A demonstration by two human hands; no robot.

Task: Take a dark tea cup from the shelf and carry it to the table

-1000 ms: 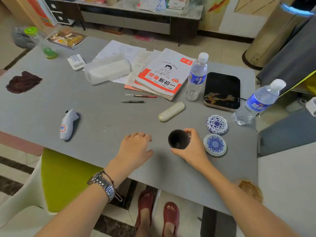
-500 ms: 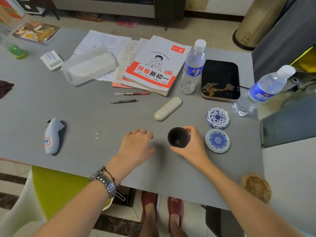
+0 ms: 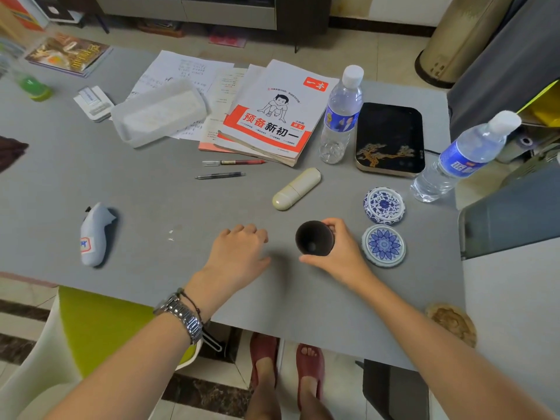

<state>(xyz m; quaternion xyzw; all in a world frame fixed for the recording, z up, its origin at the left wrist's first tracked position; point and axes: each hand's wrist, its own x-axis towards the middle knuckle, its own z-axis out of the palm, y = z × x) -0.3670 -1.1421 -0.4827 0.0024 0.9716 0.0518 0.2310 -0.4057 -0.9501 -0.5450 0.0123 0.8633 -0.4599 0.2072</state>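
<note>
Our right hand (image 3: pixel 341 253) wraps a dark cup (image 3: pixel 314 238) on the grey table (image 3: pixel 151 207).
Our left hand (image 3: pixel 239 253) rests beside it, loosely curled, holding nothing; the cup seems to touch the table, near two blue-patterned coasters (image 3: pixel 384 245).

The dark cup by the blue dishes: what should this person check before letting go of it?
1. Cup upright, mouth up: ok.
2. Right hand has a grip on the cup: ok.
3. Cup base resting flat on the table: cannot tell, base hidden.
4. Clear of the blue patterned dishes: ok, they sit just beyond the hand.
5. Left hand out of the way: ok, it rests apart on the table.
6. Away from the table edge: ok.
</note>
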